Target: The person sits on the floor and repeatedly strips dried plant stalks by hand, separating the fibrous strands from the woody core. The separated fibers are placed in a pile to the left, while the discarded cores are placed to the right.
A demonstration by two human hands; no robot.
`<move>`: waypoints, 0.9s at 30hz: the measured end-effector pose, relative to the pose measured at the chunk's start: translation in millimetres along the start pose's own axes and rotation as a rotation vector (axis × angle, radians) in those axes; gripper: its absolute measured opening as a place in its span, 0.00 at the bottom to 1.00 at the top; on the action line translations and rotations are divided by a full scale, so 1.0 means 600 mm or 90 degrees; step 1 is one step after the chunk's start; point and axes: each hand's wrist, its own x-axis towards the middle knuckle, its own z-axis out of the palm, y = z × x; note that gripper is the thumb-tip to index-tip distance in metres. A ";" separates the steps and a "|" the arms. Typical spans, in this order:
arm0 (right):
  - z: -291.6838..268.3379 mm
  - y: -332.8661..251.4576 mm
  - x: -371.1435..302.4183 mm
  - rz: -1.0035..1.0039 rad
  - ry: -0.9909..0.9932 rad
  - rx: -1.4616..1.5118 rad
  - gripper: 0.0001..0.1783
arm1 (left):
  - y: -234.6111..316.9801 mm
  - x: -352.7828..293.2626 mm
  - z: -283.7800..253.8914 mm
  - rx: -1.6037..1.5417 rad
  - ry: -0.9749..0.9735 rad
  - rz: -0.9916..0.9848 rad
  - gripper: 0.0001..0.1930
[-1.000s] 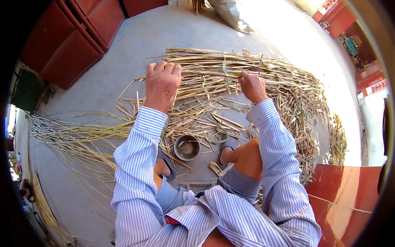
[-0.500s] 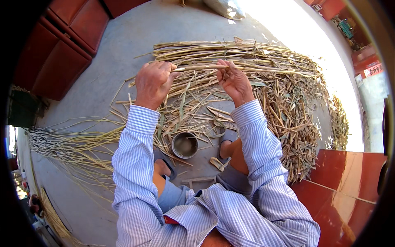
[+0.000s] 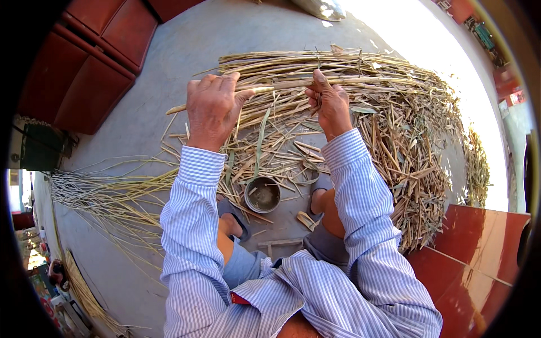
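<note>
My left hand (image 3: 213, 107) is closed around a pale dry stalk (image 3: 260, 89). One end of the stalk juts out past my thumb and the other sticks out to the left of the hand. Apart from that end, my right hand (image 3: 332, 107) is closed in a pinch. Something thin and dark shows between its fingers, too small to name. Both hands are raised over a layer of long stalks (image 3: 282, 63). Below them, a round metal bowl (image 3: 262, 195) with murky liquid stands between my feet, beside cut stalk pieces (image 3: 242, 163).
Dry leaves and husks (image 3: 406, 163) are heaped at the right. Thin rods (image 3: 112, 188) fan out at the left, near red padded furniture (image 3: 93, 62). Red panels (image 3: 468, 248) lie at lower right. A sack (image 3: 320, 8) sits at the far edge.
My right hand has drawn away to the right and its fingers have curled in. The stalk that spanned both hands now ends between them, still held by my left hand.
</note>
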 end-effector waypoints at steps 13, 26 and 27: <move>-0.040 -0.028 0.018 0.057 -0.093 0.183 0.08 | -0.031 -0.004 -0.005 -0.258 -0.155 -0.149 0.10; -0.051 -0.015 0.027 0.058 -0.069 0.106 0.13 | 0.016 -0.017 0.013 -0.152 -0.079 -0.040 0.11; -0.052 -0.013 0.030 0.069 -0.064 0.115 0.13 | 0.020 -0.022 0.015 -0.114 -0.059 -0.012 0.11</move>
